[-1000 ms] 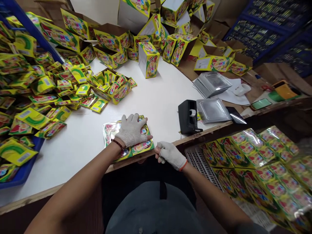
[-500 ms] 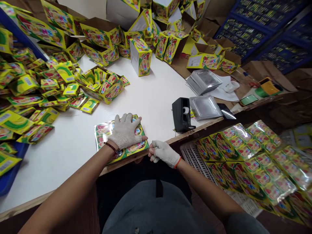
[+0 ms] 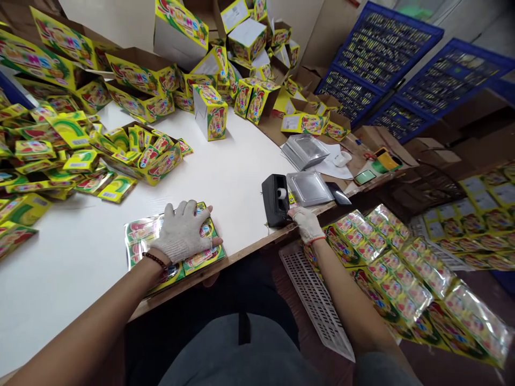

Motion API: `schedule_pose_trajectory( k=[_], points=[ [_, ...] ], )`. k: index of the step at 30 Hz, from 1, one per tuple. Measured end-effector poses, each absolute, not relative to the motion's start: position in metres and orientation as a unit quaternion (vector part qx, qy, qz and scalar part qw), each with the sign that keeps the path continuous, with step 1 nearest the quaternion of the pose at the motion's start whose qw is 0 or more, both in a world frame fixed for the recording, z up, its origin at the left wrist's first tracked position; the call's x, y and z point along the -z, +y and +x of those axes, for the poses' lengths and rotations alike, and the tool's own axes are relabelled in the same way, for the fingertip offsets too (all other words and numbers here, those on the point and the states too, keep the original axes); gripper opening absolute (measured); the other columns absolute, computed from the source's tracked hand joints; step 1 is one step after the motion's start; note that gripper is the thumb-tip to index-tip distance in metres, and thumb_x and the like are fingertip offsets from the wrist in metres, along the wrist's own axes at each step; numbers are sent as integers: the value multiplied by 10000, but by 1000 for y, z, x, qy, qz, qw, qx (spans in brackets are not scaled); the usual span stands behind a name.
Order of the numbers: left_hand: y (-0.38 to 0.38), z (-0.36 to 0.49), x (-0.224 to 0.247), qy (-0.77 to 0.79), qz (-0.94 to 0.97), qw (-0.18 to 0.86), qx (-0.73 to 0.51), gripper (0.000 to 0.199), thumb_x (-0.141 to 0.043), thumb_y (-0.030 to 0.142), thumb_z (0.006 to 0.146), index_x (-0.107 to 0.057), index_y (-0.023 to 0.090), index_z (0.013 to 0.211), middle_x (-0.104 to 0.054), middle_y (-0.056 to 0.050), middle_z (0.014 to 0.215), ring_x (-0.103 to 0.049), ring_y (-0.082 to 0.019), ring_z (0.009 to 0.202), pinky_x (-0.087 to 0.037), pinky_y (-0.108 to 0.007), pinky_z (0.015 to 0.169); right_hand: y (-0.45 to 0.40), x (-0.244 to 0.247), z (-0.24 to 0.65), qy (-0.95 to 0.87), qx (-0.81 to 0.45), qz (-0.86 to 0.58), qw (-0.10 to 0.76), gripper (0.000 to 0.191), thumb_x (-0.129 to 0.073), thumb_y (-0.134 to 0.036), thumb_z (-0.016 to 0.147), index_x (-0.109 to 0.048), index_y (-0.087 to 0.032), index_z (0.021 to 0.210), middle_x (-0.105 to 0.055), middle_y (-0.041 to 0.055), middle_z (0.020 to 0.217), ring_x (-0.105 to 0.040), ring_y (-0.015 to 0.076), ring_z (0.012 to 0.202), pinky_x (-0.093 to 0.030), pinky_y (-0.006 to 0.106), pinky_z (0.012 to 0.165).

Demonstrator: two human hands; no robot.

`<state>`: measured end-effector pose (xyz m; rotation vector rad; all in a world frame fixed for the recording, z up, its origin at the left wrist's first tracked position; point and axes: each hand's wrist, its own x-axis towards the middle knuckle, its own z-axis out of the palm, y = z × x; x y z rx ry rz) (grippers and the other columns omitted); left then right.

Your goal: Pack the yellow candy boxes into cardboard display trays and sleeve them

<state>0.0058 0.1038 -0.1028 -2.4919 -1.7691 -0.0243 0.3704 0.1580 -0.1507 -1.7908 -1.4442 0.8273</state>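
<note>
My left hand (image 3: pixel 183 231), in a white fingerless glove, lies spread on a flat yellow-green package (image 3: pixel 201 260) with a shiny clear cover, at the table's front edge. To the right, my right hand (image 3: pixel 306 224), gloved too, has its fingertips at the front of a black tape dispenser (image 3: pixel 276 201). Its thumb and finger are pressed together there; what they pinch, if anything, is too small to make out. A clear plastic tray (image 3: pixel 309 188) sits just behind the dispenser.
Small yellow boxes (image 3: pixel 76 131) heap at the left. Larger cartons (image 3: pixel 211 112) stand along the back of the white table (image 3: pixel 237 166). Stacked clear lids (image 3: pixel 304 151) lie at the right, with a phone (image 3: pixel 338 194) near the edge. Below are a white crate (image 3: pixel 316 295) and wrapped packages (image 3: pixel 386 268).
My right hand has moved right, from beside the package to the tape dispenser. My left hand stays spread on the package. The view has shifted to the right.
</note>
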Motion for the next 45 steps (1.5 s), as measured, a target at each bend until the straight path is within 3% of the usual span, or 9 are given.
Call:
schedule_pose_trajectory(
  k=[3,8,15,24,30,36,40,42,45],
  points=[
    [104,6,103,-581,-813,40,2,857,-450,804,784,-547,213,1397,-526,-216,1319,-462,-402,1207,-294,-575,1008,146,147,362,-545,-263,-709,362,304,-565,-529,660,-578,-226,678,-613,68,895,-540,237,899,-406,355,879],
    [105,7,101,-582,-812,39,3,831,-467,776,797,-542,203,1393,-516,-218,1335,-436,-404,1254,-278,-580,1037,103,137,359,-554,-194,-715,381,320,-533,-535,771,-564,-233,673,-602,67,858,-548,227,867,-432,326,803],
    [107,8,102,-586,-810,29,0,819,-489,770,787,-537,224,1396,-517,-204,1335,-423,-403,1261,-264,-590,1059,86,166,349,-427,-396,-698,416,376,-561,-609,730,-520,-235,715,-529,3,642,-458,148,572,-387,276,534],
    [101,8,100,-588,-808,-2,25,883,-547,794,736,-542,212,1401,-522,-204,1320,-428,-415,1231,-236,-592,1059,81,171,376,-525,-420,-696,250,371,-676,-505,629,-470,-232,487,-430,-32,478,-371,137,538,-308,274,530],
    [97,8,102,-592,-805,-8,40,924,-532,826,724,-527,219,1420,-520,-198,1302,-426,-401,1224,-226,-586,1073,111,116,315,-680,-545,-451,192,506,-587,-687,793,-537,-217,611,-523,6,617,-456,157,620,-387,287,610],
    [94,7,100,-590,-807,-10,38,930,-515,827,733,-524,208,1426,-522,-201,1290,-428,-400,1219,-246,-592,1058,172,101,219,-749,-592,-282,93,441,-594,-590,814,-538,-203,608,-538,-15,613,-480,135,630,-384,263,624],
    [93,7,98,-585,-810,-7,40,725,-440,691,874,-527,226,1424,-533,-187,1282,-443,-376,1204,-267,-575,1049,194,124,199,-755,-597,-272,17,360,-626,-499,758,-532,-196,588,-519,-40,557,-455,112,575,-352,244,575],
    [93,7,99,-587,-808,2,43,578,-404,542,942,-534,239,1417,-542,-177,1270,-453,-360,1192,-283,-563,1039,199,136,198,-739,-614,-276,10,316,-640,-469,732,-554,-191,606,-517,-48,548,-462,107,563,-355,236,562],
    [94,7,100,-589,-807,15,39,513,-413,412,945,-536,241,1413,-543,-171,1269,-457,-355,1192,-303,-554,1029,197,153,197,-698,-656,-286,17,293,-682,-450,697,-592,-177,642,-547,-45,562,-491,100,559,-380,223,553]
  ],
)
